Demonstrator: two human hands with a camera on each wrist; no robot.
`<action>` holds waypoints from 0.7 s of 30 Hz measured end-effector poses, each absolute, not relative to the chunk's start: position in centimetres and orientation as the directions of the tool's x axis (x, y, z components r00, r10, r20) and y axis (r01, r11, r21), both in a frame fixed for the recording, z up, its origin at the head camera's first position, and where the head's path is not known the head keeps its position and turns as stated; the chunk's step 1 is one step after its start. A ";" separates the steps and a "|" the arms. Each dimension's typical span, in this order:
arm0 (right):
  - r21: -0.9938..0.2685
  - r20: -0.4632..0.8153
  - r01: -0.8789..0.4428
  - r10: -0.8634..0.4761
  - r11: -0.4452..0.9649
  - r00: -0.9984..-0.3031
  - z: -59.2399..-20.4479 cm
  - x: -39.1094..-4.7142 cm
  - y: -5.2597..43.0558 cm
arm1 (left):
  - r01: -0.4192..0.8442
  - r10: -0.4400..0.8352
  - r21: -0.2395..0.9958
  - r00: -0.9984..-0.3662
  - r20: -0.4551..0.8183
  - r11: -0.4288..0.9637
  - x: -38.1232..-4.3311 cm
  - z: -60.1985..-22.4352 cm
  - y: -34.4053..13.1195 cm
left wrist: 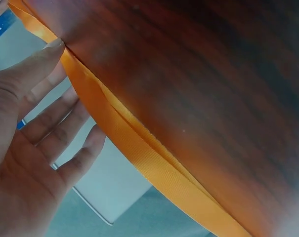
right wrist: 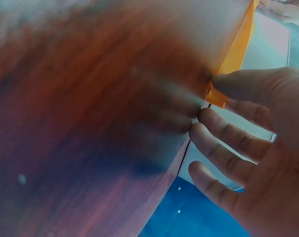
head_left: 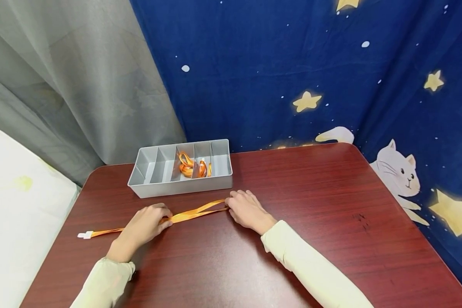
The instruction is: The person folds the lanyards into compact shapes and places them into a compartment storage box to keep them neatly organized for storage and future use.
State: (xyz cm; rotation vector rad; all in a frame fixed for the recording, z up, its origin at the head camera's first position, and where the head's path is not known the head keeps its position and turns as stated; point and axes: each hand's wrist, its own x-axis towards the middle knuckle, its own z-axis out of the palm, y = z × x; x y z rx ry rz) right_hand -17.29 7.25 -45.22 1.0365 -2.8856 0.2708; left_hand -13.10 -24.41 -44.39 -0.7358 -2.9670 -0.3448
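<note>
An orange lanyard (head_left: 192, 214) stretches across the table in front of a grey box, its white plastic clip (head_left: 85, 235) lying at the left end. My left hand (head_left: 148, 222) pinches the doubled strap between thumb and forefinger, partway along; in the left wrist view the strap (left wrist: 139, 148) runs past the other fingers, which are loosely spread. At the looped right end, my right hand (head_left: 248, 209) pinches the strap. The right wrist view shows the thumb and forefinger on the strap's end (right wrist: 217, 97), with the remaining fingertips by the table surface.
Behind the hands stands the grey divided box (head_left: 185, 187); coiled orange lanyards (head_left: 186, 166) lie in its middle compartments. The dark red wooden table (head_left: 312, 192) extends to the right. A blue star-patterned curtain (head_left: 254, 85) and a grey curtain (head_left: 81, 85) hang at the back.
</note>
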 end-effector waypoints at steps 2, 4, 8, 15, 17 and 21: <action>-0.151 0.124 -0.635 -0.623 0.757 -0.772 -45.2 -17.3 7.3 | 0.473 0.457 0.203 -0.881 0.121 0.857 -13.1 -44.5 -24.4; -0.157 0.134 -0.637 -0.622 0.755 -0.771 -45.1 -17.2 7.3 | 0.479 0.462 0.203 -0.878 0.125 0.854 -13.0 -44.6 -24.4; -0.162 0.187 -0.649 -0.623 0.743 -0.760 -44.8 -17.1 7.4 | 0.491 0.472 0.198 -0.871 0.135 0.848 -13.0 -44.7 -24.4; -0.175 0.321 -0.689 -0.621 0.704 -0.715 -43.5 -17.3 7.4 | 0.508 0.485 0.182 -0.860 0.157 0.842 -12.8 -44.7 -24.5; -0.173 0.347 -0.695 -0.617 0.698 -0.706 -43.0 -17.4 7.4 | 0.515 0.492 0.176 -0.856 0.161 0.839 -12.8 -44.6 -24.5; -0.184 0.378 -0.704 -0.612 0.686 -0.695 -42.2 -17.5 7.3 | 0.536 0.510 0.170 -0.842 0.173 0.827 -12.8 -44.6 -24.4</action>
